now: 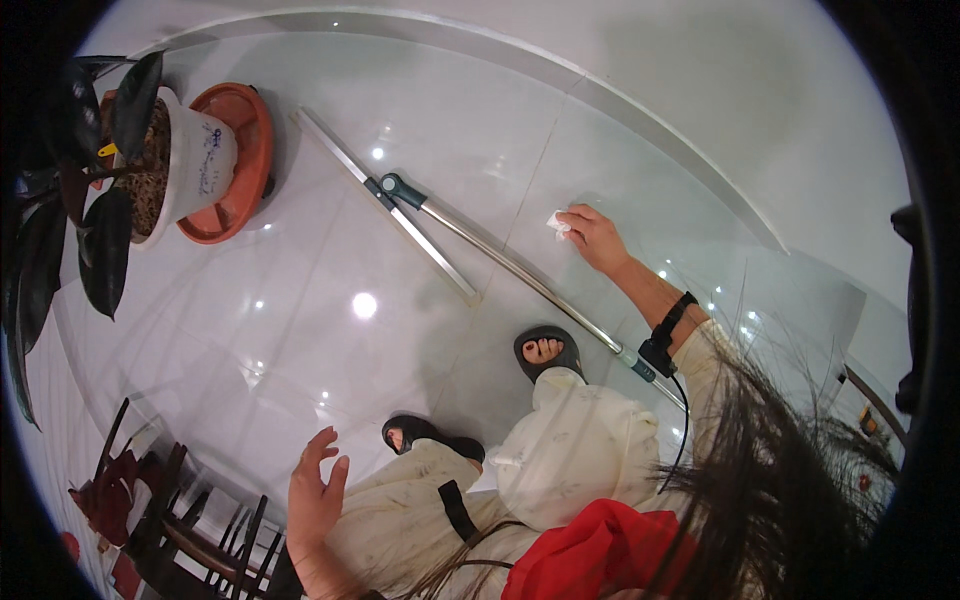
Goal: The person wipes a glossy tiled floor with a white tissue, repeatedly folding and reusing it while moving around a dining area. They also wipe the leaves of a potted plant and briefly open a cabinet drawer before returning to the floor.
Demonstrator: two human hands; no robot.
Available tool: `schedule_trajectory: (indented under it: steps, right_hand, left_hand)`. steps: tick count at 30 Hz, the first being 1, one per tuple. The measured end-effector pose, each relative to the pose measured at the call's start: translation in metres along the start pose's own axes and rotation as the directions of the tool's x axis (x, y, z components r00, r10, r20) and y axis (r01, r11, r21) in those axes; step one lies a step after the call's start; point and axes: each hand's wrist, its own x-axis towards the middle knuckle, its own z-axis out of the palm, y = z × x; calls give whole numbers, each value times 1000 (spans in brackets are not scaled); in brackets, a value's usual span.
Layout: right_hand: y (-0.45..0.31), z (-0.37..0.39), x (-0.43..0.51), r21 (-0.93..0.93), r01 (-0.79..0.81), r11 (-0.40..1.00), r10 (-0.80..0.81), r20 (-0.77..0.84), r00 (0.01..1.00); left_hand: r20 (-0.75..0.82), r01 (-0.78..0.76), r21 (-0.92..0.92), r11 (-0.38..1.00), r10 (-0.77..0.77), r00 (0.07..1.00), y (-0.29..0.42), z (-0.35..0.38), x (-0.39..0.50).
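Note:
My right hand (pixel 596 238) pinches a crumpled white tissue (pixel 559 223) between thumb and fingers, above or near the glossy floor tiles (pixel 420 315). Left of it lies a flat mop or floor squeegee. Its bar-shaped metal head (pixel 435 251) is joined by a dark green hinge (pixel 403 190) to a metal pole (pixel 517 268). The pole runs diagonally below my right forearm, and its far end is hidden by my sleeve. At the lower left, my left hand (pixel 319 487) is held out with fingers apart and nothing in it, beside my left knee.
A white plastic pot (pixel 199 161) with a dark-leaved plant (pixel 105 247) stands at the left by an orange-brown saucer (pixel 259 142). A raised skirting edge (pixel 480 56) curves along the wall. Dark wooden furniture (pixel 217 555) is at the lower left. My feet wear black slippers (pixel 566 345).

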Motion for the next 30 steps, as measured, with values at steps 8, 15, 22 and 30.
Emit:
schedule_trajectory:
  steps: [8, 15, 22, 30]
  right_hand:
    - [0, 3, 16, -87, 98, 991, -104, -58, 993]
    - [-11, 15, 31, -75, -52, 996, 40, -155, 987]
    - [-7, -1, 60, 508, -535, 675, 574, 93, 813]
    - [32, -17, 8, 728, -516, 451, 577, 202, 791]
  left_hand:
    - [-40, -163, -6, 987, 163, 986, -18, 8, 9]
    - [12, -5, -16, 1000, 6, 1000, -33, 12, 7]
    - [-105, -190, -131, 973, 177, 979, -58, 22, 12]
    - [-87, -164, -10, 986, 163, 983, -17, 6, -16]
